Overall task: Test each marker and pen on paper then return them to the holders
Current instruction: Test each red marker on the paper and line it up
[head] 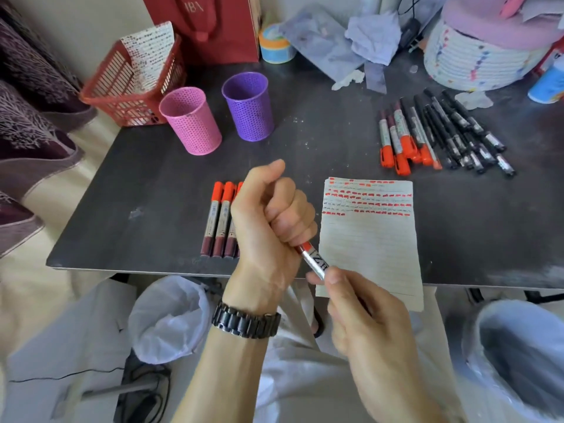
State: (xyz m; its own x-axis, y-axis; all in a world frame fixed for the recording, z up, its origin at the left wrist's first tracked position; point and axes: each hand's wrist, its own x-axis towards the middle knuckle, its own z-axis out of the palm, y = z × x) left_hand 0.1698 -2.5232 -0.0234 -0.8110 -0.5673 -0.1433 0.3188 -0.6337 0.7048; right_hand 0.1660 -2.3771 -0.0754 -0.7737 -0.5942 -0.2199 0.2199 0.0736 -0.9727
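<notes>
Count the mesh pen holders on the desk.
2. The pink holder stands left, beside the red basket; the purple holder stands just right of it. Both are upright at the desk's back left, with no pens showing above their rims.

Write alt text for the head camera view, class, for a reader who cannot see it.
Two hands grip one orange-capped marker over a dark table: left hand around its cap end, right hand on its barrel. A lined paper sheet with orange test marks lies beside them; pink and purple perforated holders stand behind.
</notes>
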